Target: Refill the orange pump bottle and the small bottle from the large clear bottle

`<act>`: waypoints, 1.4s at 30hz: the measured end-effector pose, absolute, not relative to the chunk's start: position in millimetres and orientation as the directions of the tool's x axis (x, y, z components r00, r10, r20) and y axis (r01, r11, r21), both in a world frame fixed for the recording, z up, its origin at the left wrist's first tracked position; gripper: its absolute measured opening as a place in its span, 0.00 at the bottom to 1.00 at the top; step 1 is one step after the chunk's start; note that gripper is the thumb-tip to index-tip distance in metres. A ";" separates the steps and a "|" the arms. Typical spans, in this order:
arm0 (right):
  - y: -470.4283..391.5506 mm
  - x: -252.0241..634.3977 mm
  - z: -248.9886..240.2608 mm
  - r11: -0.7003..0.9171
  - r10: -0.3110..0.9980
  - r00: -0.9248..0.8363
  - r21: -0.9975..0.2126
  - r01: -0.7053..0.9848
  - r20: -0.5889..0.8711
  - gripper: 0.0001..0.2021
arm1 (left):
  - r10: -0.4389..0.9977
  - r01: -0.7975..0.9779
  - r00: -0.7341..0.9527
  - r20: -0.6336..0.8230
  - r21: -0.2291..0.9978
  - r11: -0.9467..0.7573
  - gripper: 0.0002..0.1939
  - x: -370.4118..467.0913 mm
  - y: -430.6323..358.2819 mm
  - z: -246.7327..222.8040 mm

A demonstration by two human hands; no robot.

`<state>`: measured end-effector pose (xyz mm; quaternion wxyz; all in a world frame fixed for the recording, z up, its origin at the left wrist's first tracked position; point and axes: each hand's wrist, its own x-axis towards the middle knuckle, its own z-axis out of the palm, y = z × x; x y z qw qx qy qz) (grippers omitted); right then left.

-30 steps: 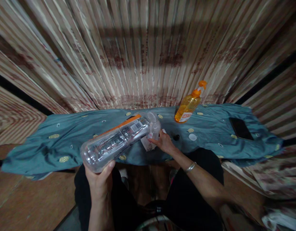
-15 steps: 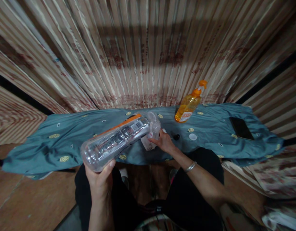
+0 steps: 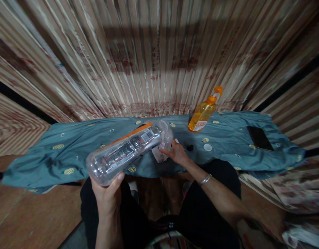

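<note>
A large clear plastic bottle (image 3: 125, 152) with an orange and silver printed label lies tilted in the air above the cloth, its base low at the left. My left hand (image 3: 107, 190) grips it from below near the base, thumb along the near side. At the clear right end, the fingers of my right hand (image 3: 177, 152) are closed around the plastic; some are hidden behind it. Under that end shows a piece of whitish printed paper or film (image 3: 159, 156). Just right of my right hand lie a small black cap-like piece (image 3: 190, 147) and a white round disc (image 3: 207, 147).
An orange-topped pump bottle (image 3: 202, 117) with amber liquid stands at the back. A dark phone (image 3: 260, 138) lies at the right. Teal patterned cloth (image 3: 58, 159) covers the narrow bench or table. Pleated curtains (image 3: 154, 62) hang close behind it and at both sides.
</note>
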<state>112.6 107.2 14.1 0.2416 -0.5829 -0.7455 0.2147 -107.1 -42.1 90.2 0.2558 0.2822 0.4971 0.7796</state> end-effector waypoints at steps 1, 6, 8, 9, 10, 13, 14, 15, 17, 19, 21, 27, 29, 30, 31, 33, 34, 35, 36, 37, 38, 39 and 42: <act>107.2 112.7 13.8 0.226 0.973 -0.204 -0.602 0.766 0.107 0.26 | 0.679 -0.118 -0.710 0.186 0.920 -0.374 0.43 -106.7 -42.3 90.5; 107.8 112.4 13.8 0.209 0.976 -0.202 -0.600 0.772 0.080 0.26 | 0.682 -0.104 -0.706 0.193 0.924 -0.369 0.43 -105.7 -42.3 91.2; 108.0 112.0 13.8 0.206 0.977 -0.199 -0.595 0.777 0.077 0.26 | 0.684 -0.096 -0.702 0.197 0.926 -0.365 0.43 -106.0 -42.0 90.8; 108.1 111.9 13.6 0.204 0.977 -0.196 -0.593 0.779 0.079 0.26 | 0.685 -0.093 -0.701 0.198 0.927 -0.363 0.43 -106.2 -41.9 90.7; 108.2 111.9 13.2 0.203 0.978 -0.194 -0.591 0.781 0.080 0.26 | 0.685 -0.089 -0.701 0.198 0.929 -0.360 0.43 -106.3 -41.8 90.5; 107.9 112.2 12.2 0.209 0.976 -0.198 -0.597 0.774 0.086 0.26 | 0.678 -0.083 -0.710 0.190 0.933 -0.349 0.44 -106.1 -41.8 90.6; 107.8 112.4 12.0 0.212 0.976 -0.200 -0.601 0.771 0.087 0.26 | 0.677 -0.083 -0.712 0.185 0.936 -0.343 0.44 -105.8 -42.0 90.8; 107.6 112.6 12.1 0.213 0.976 -0.200 -0.604 0.768 0.090 0.26 | 0.676 -0.082 -0.714 0.181 0.938 -0.338 0.44 -105.4 -42.2 91.0; 107.2 112.8 12.9 0.214 0.976 -0.199 -0.610 0.763 0.094 0.25 | 0.676 -0.083 -0.714 0.180 0.938 -0.337 0.43 -104.7 -42.6 91.6; 107.0 112.9 14.3 0.212 0.976 -0.199 -0.616 0.759 0.091 0.25 | 0.678 -0.089 -0.712 0.184 0.934 -0.347 0.41 -104.4 -42.7 92.1; 106.9 113.0 15.7 0.215 0.975 -0.205 -0.622 0.753 0.089 0.25 | 0.679 -0.093 -0.710 0.187 0.930 -0.354 0.40 -104.6 -42.6 92.3; 107.2 112.8 15.7 0.210 0.976 -0.192 -0.628 0.749 0.098 0.24 | 0.677 -0.101 -0.714 0.179 0.930 -0.353 0.42 -106.2 -42.1 89.8; 107.3 112.4 15.0 0.201 0.979 -0.184 -0.624 0.755 0.093 0.24 | 0.679 -0.096 -0.710 0.189 0.929 -0.358 0.43 -106.6 -42.5 89.0; 107.4 112.2 14.7 0.198 0.979 -0.181 -0.621 0.759 0.090 0.24 | 0.678 -0.090 -0.709 0.194 0.929 -0.360 0.44 -106.7 -42.7 88.8; 107.4 112.0 14.5 0.197 0.979 -0.181 -0.618 0.761 0.088 0.25 | 0.678 -0.087 -0.708 0.198 0.928 -0.361 0.44 -106.7 -43.0 88.8; 107.5 112.0 14.2 0.199 0.979 -0.186 -0.615 0.763 0.087 0.25 | 0.679 -0.088 -0.708 0.194 0.930 -0.357 0.44 -106.6 -43.3 89.1; 107.5 112.0 14.0 0.203 0.978 -0.190 -0.616 0.761 0.089 0.25 | 0.680 -0.089 -0.709 0.190 0.932 -0.352 0.44 -106.4 -43.4 89.4; 107.5 112.2 13.8 0.208 0.977 -0.193 -0.618 0.758 0.092 0.25 | 0.679 -0.090 -0.710 0.188 0.932 -0.352 0.43 -106.2 -43.3 89.7; 107.5 112.3 13.6 0.212 0.976 -0.196 -0.621 0.754 0.095 0.25 | 0.678 -0.092 -0.711 0.186 0.931 -0.352 0.43 -106.0 -43.1 89.9; 107.5 112.5 13.4 0.214 0.976 -0.197 -0.625 0.751 0.098 0.25 | 0.678 -0.095 -0.711 0.185 0.931 -0.353 0.43 -105.9 -42.9 89.9; 107.6 112.7 13.2 0.215 0.975 -0.196 -0.628 0.748 0.101 0.25 | 0.679 -0.099 -0.711 0.183 0.930 -0.354 0.42 -105.9 -42.7 89.8; 107.6 112.8 13.1 0.215 0.976 -0.194 -0.630 0.746 0.104 0.25 | 0.679 -0.104 -0.712 0.180 0.929 -0.355 0.42 -106.1 -42.5 89.5; 107.6 112.9 13.5 0.209 0.977 -0.184 -0.631 0.748 0.105 0.25 | 0.674 -0.111 -0.718 0.173 0.928 -0.357 0.43 -107.0 -42.5 88.2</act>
